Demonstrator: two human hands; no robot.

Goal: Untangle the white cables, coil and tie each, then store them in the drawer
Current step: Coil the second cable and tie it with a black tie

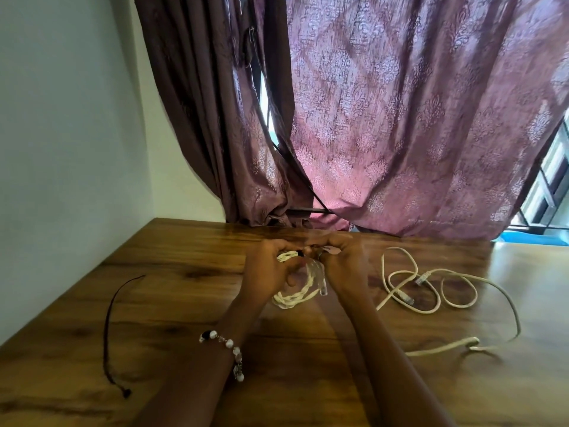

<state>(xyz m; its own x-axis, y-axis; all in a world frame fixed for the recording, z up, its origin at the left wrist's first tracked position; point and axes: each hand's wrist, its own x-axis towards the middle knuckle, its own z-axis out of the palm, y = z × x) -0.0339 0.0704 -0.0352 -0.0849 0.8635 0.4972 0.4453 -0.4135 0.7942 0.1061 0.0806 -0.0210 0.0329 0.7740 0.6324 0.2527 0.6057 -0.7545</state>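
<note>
A coiled white cable point(292, 295) hangs between my two hands above the wooden table point(172, 303). My left hand point(268, 269) grips the coil's upper left side. My right hand point(341, 260) pinches something small and dark at the top of the coil, fingers curled; what it is stays hidden. A clear plug point(321, 285) dangles from the coil. A second white cable point(431, 291) lies loose and looped on the table to the right, its two clear plugs near each other. A thin dark tie string point(110, 315) lies on the table at the left.
A purple patterned curtain point(400, 118) hangs behind the table's far edge. A pale wall point(61, 134) borders the table on the left. A window grille point(551, 186) shows at the far right. No drawer is in view.
</note>
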